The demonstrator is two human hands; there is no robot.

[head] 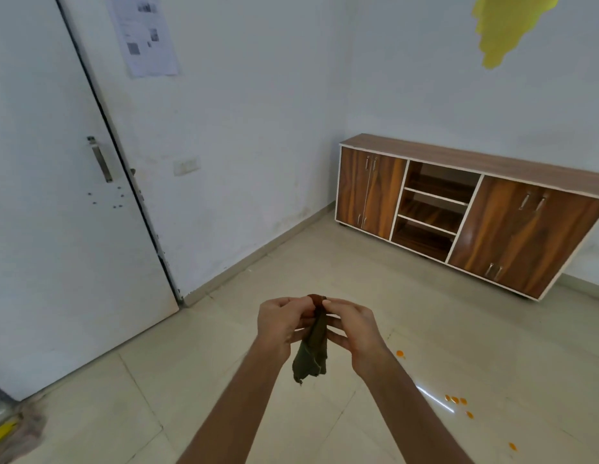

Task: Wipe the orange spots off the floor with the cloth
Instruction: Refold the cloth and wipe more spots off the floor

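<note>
A dark olive-brown cloth (311, 353) hangs in the air in front of me, pinched at its top between both hands. My left hand (280, 324) grips it from the left and my right hand (353, 329) from the right. Several small orange spots lie on the beige tiled floor to the lower right: one spot (400, 353) near my right wrist, a cluster (455, 400) further down, and another spot (512, 447) near the bottom edge. The cloth is well above the floor and touches no spot.
A white door (67, 229) stands at the left. A low wooden cabinet (458, 212) with open shelves stands against the right wall. A yellow object (3, 433) and a stained patch lie in the bottom left corner.
</note>
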